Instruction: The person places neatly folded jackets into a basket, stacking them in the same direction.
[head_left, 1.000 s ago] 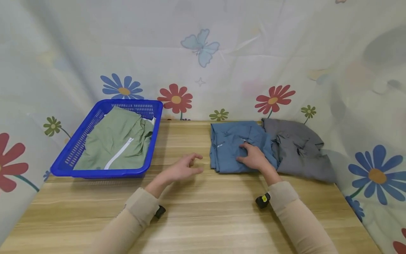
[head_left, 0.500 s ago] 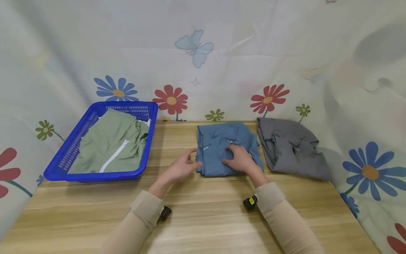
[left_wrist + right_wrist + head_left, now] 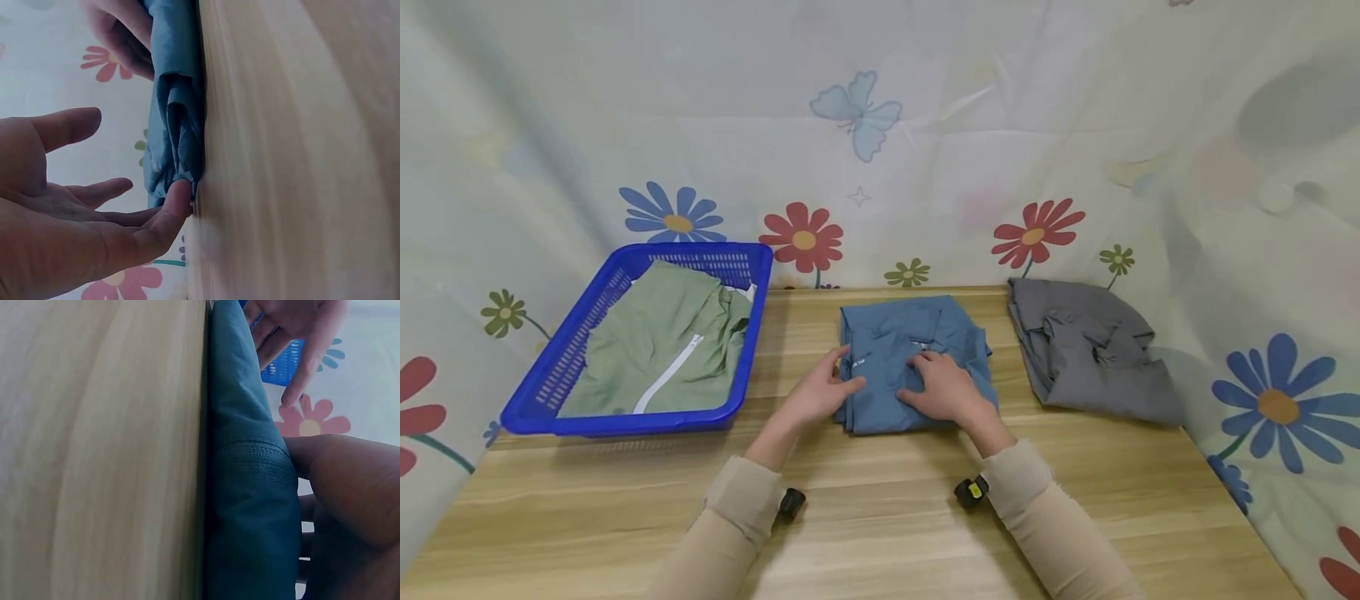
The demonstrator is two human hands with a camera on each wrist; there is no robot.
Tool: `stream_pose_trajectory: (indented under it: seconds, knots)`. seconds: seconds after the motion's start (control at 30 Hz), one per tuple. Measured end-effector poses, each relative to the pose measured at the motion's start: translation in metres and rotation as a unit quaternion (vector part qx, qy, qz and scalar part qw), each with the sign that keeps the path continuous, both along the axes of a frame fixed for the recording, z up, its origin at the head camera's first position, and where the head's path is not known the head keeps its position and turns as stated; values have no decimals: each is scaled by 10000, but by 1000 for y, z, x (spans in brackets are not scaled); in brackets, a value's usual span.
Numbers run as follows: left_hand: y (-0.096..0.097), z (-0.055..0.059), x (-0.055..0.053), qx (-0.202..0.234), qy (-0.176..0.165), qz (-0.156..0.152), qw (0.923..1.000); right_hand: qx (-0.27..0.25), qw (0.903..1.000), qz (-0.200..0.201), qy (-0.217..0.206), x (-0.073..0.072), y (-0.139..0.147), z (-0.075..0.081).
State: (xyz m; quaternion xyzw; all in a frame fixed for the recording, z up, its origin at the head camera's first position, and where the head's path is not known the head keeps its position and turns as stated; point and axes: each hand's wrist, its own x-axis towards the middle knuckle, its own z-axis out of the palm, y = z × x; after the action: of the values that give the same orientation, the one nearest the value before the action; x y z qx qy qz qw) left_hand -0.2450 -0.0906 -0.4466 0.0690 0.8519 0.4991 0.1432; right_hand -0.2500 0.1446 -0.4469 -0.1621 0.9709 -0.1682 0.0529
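A folded blue garment (image 3: 887,383) with small white lettering lies flat on the wooden table in the middle of the head view. My left hand (image 3: 822,392) is at its left edge, thumb and fingers spread; in the left wrist view, a fingertip (image 3: 180,195) meets the lower layers near the tabletop. On top of the cloth rests my right hand (image 3: 946,387), fingers loosely bent and thumb apart. From the right wrist view, the garment's thick front fold (image 3: 250,469) shows beside the thumb; part of the right fingers is hidden behind it.
A blue plastic basket (image 3: 748,367) stands at the left, holding a green garment (image 3: 655,342) with a white zipper. To the right lies a folded grey garment (image 3: 1082,358). A flower-printed cloth backdrop (image 3: 940,150) rises behind the wooden table (image 3: 880,533).
The blue garment has slid left, away from the grey one, with my right hand on it. My left hand has come to its left edge.
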Motion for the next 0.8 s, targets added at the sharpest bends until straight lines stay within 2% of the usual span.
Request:
stream_pose_trajectory:
  seconds: [0.2,0.33,0.43,0.57,0.67,0.73,0.8]
  knots:
    - [-7,2,0,-570,317,186,9977,-297,9990,320,68,2,-7,0]
    - [-12,3,-1,-1075,516,285,9925,-800,9939,761,71,3,-10,1]
    - [-14,2,-1,-1446,575,392,9870,-1261,9878,908,-103,3,-8,3]
    - [-17,1,-1,-1681,655,467,9825,-1802,9809,637,-366,3,-3,12]
    - [-18,1,-1,-1755,739,457,9806,-2052,9775,316,-369,3,5,24]
    - [-19,2,0,-1765,808,440,9800,-2120,9767,66,-339,3,14,32]
    - [-20,3,0,-1748,868,411,9799,-1970,9799,-169,-250,3,26,39]
